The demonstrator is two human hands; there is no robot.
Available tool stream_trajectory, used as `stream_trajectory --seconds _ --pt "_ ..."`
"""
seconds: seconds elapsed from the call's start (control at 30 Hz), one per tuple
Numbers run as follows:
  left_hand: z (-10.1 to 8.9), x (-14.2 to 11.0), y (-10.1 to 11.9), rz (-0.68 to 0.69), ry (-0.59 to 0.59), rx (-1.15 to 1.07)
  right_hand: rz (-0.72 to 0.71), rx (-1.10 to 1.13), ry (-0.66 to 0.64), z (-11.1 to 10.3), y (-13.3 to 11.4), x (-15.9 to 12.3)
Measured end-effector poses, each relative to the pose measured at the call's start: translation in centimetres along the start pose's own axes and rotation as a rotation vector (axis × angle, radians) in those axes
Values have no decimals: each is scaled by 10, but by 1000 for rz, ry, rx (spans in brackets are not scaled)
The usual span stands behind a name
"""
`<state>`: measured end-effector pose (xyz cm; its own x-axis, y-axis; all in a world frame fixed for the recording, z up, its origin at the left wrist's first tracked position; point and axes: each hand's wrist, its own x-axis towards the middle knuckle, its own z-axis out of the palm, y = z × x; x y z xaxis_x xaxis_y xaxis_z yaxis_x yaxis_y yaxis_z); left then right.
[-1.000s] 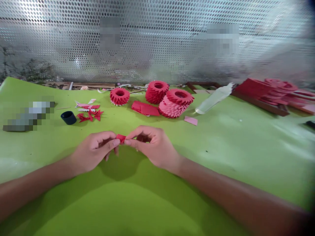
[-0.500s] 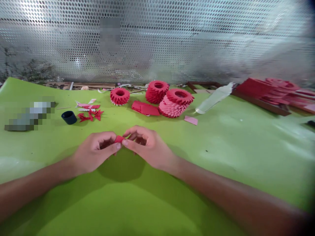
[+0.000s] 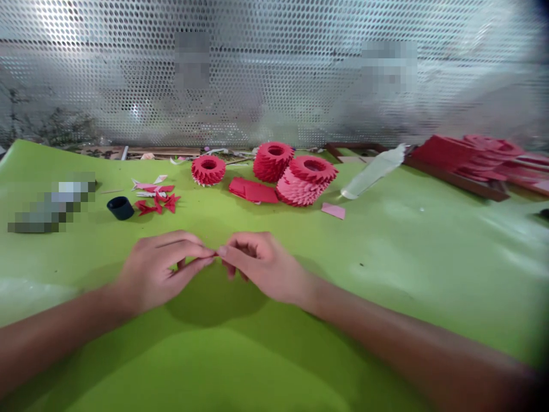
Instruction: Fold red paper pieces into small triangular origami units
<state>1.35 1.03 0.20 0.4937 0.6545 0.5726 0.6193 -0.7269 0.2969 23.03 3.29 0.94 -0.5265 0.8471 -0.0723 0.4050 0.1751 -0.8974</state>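
Between my fingertips is a small red piece of paper (image 3: pixel 217 254), mostly hidden, with only a thin edge showing. My left hand (image 3: pixel 165 269) pinches it from the left between thumb and fingers. From the right, the thumb and curled fingers of my right hand (image 3: pixel 263 263) close on its other end. Both hands are held over the green table cover (image 3: pixel 223 355). Beyond them lie a stack of red paper pieces (image 3: pixel 253 190) and several folded red paper pieces (image 3: pixel 158 205).
Ring-shaped models of folded paper stand behind: a small red one (image 3: pixel 208 170), a red one (image 3: pixel 273 162) and a pink-and-red one (image 3: pixel 306 181). Around them are a dark cup-like ring (image 3: pixel 120 208), a pink paper (image 3: pixel 333 210), a glue bottle (image 3: pixel 373 171) and red sheets in a tray (image 3: pixel 463 178).
The red paper has gone from showing a flat face to a thin edge between my fingertips. My left fingers have straightened and pressed together; both hands sit slightly lower.
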Motion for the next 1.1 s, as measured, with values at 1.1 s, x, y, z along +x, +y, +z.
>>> stream_trajectory --seconds 1.1 --pt "-13 1 2 487 167 326 -112 89 9 0 -9 -9"
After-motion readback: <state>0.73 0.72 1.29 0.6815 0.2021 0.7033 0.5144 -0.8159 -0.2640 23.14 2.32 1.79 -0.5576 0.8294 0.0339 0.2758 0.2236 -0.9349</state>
